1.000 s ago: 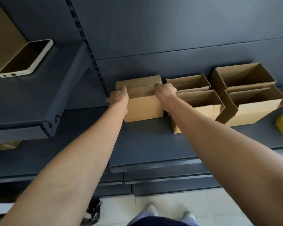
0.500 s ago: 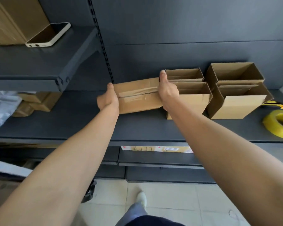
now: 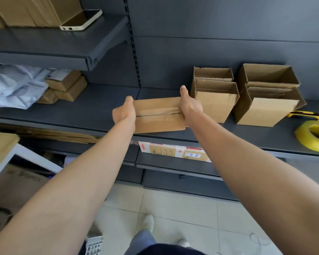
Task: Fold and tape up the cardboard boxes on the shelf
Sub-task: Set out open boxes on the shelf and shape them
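Both arms extended forward, forearms bare. Left hand (image 3: 124, 113) and right hand (image 3: 190, 107) clasp opposite ends of a closed box (image 3: 157, 117), palms facing inward, thumbs uppermost.

Taped box (image 3: 157, 115) between hands, left of open boxes (image 3: 215, 100); tape roll (image 3: 313, 135) far right

Single head-worn wide view, forward and downward, near the shelf (image 3: 92, 111).
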Motion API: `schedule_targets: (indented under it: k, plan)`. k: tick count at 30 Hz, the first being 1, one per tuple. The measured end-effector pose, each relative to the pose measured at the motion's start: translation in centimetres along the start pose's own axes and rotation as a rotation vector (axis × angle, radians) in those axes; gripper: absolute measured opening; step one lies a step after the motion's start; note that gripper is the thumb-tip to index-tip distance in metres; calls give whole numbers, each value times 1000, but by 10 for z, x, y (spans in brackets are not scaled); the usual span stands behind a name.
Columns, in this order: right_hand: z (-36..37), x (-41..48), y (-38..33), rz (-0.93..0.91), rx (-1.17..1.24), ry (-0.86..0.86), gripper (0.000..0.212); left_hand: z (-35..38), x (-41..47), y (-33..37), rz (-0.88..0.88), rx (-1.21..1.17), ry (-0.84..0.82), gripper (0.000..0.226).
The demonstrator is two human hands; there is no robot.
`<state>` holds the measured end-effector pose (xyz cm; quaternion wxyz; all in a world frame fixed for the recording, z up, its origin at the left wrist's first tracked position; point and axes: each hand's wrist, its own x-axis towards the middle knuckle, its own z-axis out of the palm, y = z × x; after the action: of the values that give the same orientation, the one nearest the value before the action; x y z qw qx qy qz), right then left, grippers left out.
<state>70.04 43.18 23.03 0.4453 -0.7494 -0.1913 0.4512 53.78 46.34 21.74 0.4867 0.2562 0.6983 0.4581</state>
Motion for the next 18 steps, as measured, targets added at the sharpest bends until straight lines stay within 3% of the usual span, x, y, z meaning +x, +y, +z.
schedule_targets:
  k: [6, 11, 18]
  plan:
    - [14, 3, 6, -8, 77, 6, 66, -1, 13, 13, 101, 119, -105, 14]
    - [21, 7, 5, 55, 254, 12, 76, -9, 37, -3, 245, 208, -184, 40]
    - [25, 21, 3, 198, 310, -46, 90, -4, 68, -19, 204, 207, -293, 53]
